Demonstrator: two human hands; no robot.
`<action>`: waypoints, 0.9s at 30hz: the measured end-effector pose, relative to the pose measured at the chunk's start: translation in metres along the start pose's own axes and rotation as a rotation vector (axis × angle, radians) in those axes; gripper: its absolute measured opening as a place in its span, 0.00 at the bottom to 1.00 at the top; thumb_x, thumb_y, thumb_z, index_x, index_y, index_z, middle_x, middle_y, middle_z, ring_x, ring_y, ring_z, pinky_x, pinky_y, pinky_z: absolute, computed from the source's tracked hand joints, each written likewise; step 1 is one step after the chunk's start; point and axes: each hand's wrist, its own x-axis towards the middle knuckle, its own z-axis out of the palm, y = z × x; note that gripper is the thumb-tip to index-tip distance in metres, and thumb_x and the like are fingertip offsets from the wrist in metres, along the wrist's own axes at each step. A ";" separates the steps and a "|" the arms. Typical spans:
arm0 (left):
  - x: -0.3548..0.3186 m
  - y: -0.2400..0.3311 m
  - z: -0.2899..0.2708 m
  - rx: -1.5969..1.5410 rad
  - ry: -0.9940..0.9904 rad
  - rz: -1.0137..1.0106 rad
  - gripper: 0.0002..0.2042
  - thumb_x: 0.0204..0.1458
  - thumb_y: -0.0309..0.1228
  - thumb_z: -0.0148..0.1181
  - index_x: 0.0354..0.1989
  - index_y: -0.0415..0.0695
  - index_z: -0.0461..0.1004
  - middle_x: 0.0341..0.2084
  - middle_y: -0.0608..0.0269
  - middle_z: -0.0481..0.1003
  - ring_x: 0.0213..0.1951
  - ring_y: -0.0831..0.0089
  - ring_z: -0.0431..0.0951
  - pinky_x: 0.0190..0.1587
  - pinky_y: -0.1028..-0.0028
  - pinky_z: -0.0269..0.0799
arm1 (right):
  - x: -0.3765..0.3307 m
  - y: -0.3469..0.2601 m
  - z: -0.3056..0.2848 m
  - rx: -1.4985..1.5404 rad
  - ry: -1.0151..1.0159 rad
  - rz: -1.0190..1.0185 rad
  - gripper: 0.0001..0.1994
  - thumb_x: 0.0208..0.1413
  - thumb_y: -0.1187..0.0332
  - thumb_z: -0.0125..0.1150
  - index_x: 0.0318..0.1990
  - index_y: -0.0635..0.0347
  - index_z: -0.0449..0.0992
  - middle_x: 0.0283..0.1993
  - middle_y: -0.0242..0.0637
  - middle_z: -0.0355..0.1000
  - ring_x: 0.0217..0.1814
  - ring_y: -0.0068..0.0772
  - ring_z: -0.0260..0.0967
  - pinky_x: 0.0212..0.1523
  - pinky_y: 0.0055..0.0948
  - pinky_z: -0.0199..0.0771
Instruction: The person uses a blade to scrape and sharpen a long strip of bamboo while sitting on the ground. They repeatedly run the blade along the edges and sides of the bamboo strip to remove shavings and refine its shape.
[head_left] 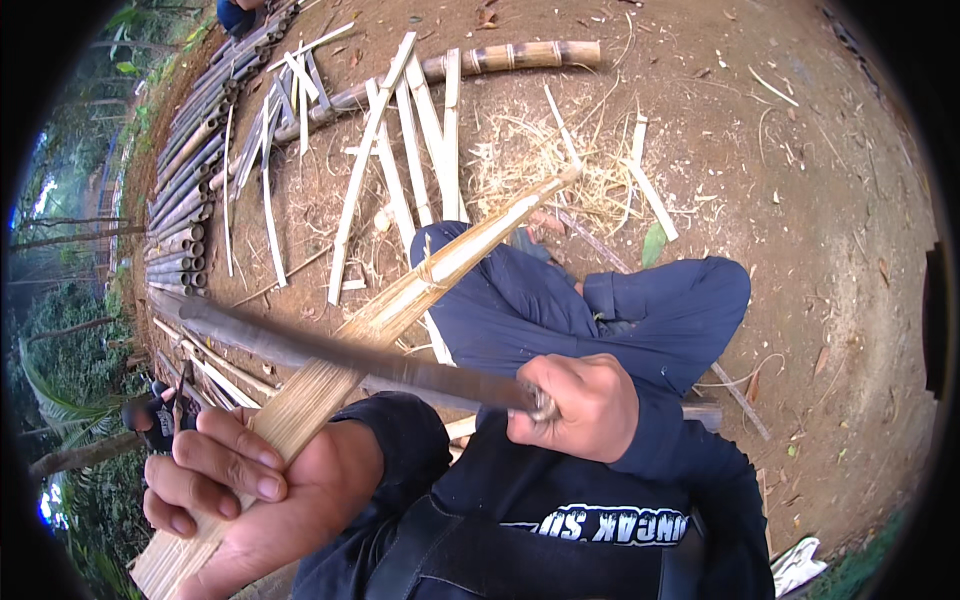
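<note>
My left hand [290,490] is closed round the lower end of a long split bamboo strip [405,300], which slants up and away to the right over my crossed legs. My right hand [590,405] grips the handle of a machete, its dark blade [400,362] reaching left across the strip. The blade is slightly blurred, and whether its edge bites into the bamboo I cannot tell. A few raised fibres stand on the strip's pale face beyond the blade. Most of the machete's handle is hidden in my fist.
Split bamboo strips [410,150] lean on a thick bamboo pole [520,57] ahead. Curled shavings [520,165] litter the dirt beyond my legs. Stacked bamboo poles [190,190] lie at the left. Another person [155,418] is at the far left; part of someone else shows at the top.
</note>
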 end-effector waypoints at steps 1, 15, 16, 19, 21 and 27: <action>-0.002 -0.003 0.004 0.069 0.032 0.013 0.33 0.46 0.70 0.48 0.28 0.46 0.57 0.12 0.71 0.55 0.09 0.83 0.50 0.09 0.82 0.47 | 0.001 0.012 0.001 -0.032 0.028 0.114 0.13 0.48 0.62 0.65 0.28 0.61 0.69 0.16 0.44 0.68 0.18 0.46 0.70 0.20 0.37 0.71; 0.011 -0.007 -0.003 0.102 0.021 -0.009 0.33 0.48 0.70 0.44 0.26 0.46 0.58 0.13 0.70 0.55 0.10 0.82 0.50 0.10 0.83 0.46 | 0.006 0.063 0.012 -0.165 0.124 0.272 0.10 0.47 0.68 0.64 0.27 0.62 0.69 0.17 0.45 0.66 0.17 0.49 0.68 0.19 0.38 0.68; 0.009 -0.004 -0.009 0.080 0.013 -0.013 0.33 0.48 0.70 0.45 0.26 0.46 0.58 0.13 0.70 0.55 0.10 0.82 0.50 0.10 0.82 0.46 | 0.008 0.053 0.007 -0.230 0.109 0.247 0.10 0.46 0.68 0.65 0.27 0.62 0.70 0.18 0.44 0.67 0.18 0.47 0.69 0.20 0.38 0.68; -0.001 -0.001 -0.004 -0.037 0.002 -0.009 0.33 0.47 0.70 0.46 0.27 0.46 0.58 0.12 0.70 0.55 0.10 0.83 0.50 0.10 0.83 0.46 | 0.006 0.015 -0.006 -0.119 -0.025 0.052 0.10 0.46 0.67 0.66 0.28 0.61 0.71 0.19 0.41 0.67 0.18 0.43 0.69 0.20 0.36 0.68; 0.003 -0.004 -0.004 0.038 0.002 0.006 0.33 0.46 0.70 0.46 0.27 0.46 0.58 0.12 0.70 0.55 0.10 0.83 0.50 0.10 0.83 0.46 | 0.003 0.041 -0.001 -0.170 0.018 -0.055 0.14 0.49 0.60 0.65 0.27 0.58 0.68 0.18 0.38 0.67 0.19 0.43 0.71 0.20 0.38 0.70; 0.015 -0.006 -0.020 0.013 0.032 -0.051 0.34 0.45 0.72 0.44 0.26 0.47 0.58 0.12 0.70 0.56 0.09 0.82 0.50 0.10 0.82 0.46 | 0.008 0.052 0.007 -0.236 0.069 0.245 0.13 0.49 0.61 0.63 0.25 0.58 0.68 0.16 0.42 0.69 0.18 0.46 0.71 0.20 0.41 0.72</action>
